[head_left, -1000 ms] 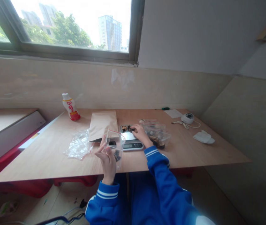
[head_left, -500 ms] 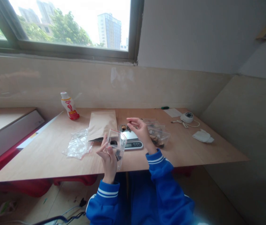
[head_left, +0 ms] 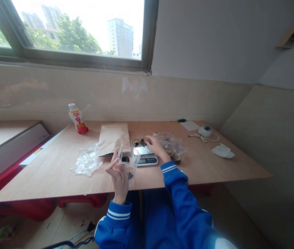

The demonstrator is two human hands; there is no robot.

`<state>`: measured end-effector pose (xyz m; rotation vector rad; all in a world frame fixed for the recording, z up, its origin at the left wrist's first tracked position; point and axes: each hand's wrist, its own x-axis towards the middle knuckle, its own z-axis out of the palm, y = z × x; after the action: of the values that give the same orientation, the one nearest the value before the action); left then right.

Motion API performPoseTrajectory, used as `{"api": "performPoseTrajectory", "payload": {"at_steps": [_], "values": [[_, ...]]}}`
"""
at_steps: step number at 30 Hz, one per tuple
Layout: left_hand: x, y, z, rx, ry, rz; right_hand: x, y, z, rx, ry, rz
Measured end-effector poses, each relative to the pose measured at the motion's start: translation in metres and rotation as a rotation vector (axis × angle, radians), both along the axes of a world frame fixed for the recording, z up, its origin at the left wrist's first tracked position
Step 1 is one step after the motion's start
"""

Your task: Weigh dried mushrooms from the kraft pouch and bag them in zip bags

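Note:
My left hand (head_left: pixel 118 178) grips a clear zip bag (head_left: pixel 134 155) by its side, above the table's front edge. Dark, dried-looking pieces lie low in the bag, and its mouth points up. My right hand (head_left: pixel 157 147) is over the right side of a kitchen scale (head_left: pixel 142 150), its fingertips pinched close to the platform. Whatever is between those fingertips is hidden. Beside them on the scale lie a dark brown piece (head_left: pixel 142 142) and a tan, curled piece (head_left: pixel 137 142). The scale's display faces me, too small to read.
Filled zip bags (head_left: pixel 176 148) lie right of the scale. A kraft paper pouch (head_left: pixel 113 138) and crumpled clear bags (head_left: pixel 86 160) are to the left, with a bottle (head_left: pixel 78 119) behind. Farther right are a white dome camera (head_left: pixel 205 130) with its cable and a white cloth (head_left: pixel 222 151).
My right hand has come down from above the scale to the pieces on its platform. My left hand still holds the bag in nearly the same spot.

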<state>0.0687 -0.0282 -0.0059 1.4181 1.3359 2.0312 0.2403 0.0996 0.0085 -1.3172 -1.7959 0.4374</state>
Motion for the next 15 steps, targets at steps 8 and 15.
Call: {"api": "performPoseTrajectory", "payload": {"at_steps": [8,15], "values": [[-0.003,0.001,-0.001,0.001,0.014,0.034,0.007,0.009,-0.022,0.011,0.006,-0.035],[-0.004,0.003,-0.007,-0.026,-0.001,0.01,-0.01,-0.015,0.03,0.036,0.309,0.003]]}}
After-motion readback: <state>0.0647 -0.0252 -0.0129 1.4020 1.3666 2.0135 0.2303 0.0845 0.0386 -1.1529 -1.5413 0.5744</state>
